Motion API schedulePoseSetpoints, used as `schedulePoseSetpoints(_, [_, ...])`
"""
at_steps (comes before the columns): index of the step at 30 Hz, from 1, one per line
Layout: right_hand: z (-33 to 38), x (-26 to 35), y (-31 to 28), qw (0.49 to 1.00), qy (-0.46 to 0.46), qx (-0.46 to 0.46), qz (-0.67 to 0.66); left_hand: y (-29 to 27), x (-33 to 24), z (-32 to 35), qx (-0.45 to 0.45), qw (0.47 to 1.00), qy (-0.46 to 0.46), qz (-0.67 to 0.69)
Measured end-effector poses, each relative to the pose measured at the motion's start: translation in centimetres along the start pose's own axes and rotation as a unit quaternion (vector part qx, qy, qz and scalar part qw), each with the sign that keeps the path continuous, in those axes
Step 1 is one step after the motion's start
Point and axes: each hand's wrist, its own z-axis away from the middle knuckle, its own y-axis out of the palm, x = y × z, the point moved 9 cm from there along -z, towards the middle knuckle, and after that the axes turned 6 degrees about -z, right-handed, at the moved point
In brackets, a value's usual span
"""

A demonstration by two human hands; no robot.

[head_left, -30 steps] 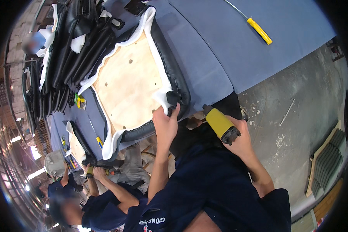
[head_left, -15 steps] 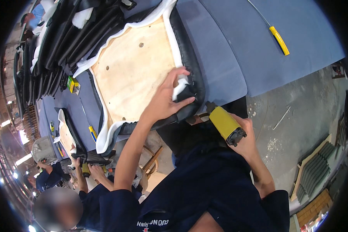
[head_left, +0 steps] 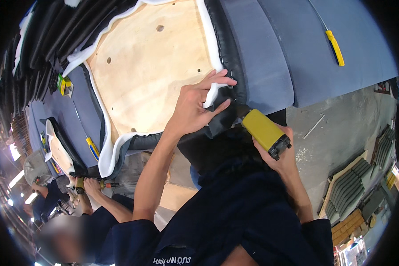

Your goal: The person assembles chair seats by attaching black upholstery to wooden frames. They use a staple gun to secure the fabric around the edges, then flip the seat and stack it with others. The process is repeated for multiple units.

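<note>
A plywood seat panel [head_left: 150,66] lies face down on the table, with white padding and a black cover [head_left: 226,48] folded around its edges. At the near right corner, my left hand [head_left: 197,104] pinches the black cover and white padding between thumb and fingers. My right hand [head_left: 277,148] is wrapped around a yellow staple gun [head_left: 264,131]. Its dark nose points at that corner, close to the gathered cover; whether it touches, I cannot tell. Along the right edge the black cover lies over the padding in a seam-like row.
A yellow-handled screwdriver [head_left: 334,48] lies on the blue-grey table cover [head_left: 270,66] at right. Another screwdriver [head_left: 92,148] and a small yellow-green box [head_left: 64,85] lie at left. Black covers [head_left: 66,35] are piled at far left. A co-worker's hands [head_left: 91,186] work at a second panel [head_left: 60,153].
The staple gun has moved up and its nose is nearer the corner. My left hand has drawn the black cover further over the padding. The whole view has shifted slightly.
</note>
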Motion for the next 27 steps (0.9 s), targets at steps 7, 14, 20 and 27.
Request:
schedulePoseSetpoints(7, [-0.7,2.3,-0.1,0.995,0.076,0.014,0.067,0.7,-1.0,-0.4,0.034,0.999,-0.034,-0.01])
schedulePoseSetpoints(14, [-0.1,1.3,-1.7,0.998,-0.009,-0.059,-0.022,-0.3,-3.6,-0.3,-0.056,0.991,-0.102,-0.065])
schedulePoseSetpoints(20, [3.3,-1.4,-4.0,0.998,0.042,-0.01,-0.053,0.7,-6.6,5.4,-0.098,0.92,-0.188,-0.33])
schedulePoseSetpoints(27, [3.6,-2.0,-4.2,0.995,0.033,-0.008,-0.097,2.7,-5.4,5.0,-0.141,0.943,-0.158,-0.255])
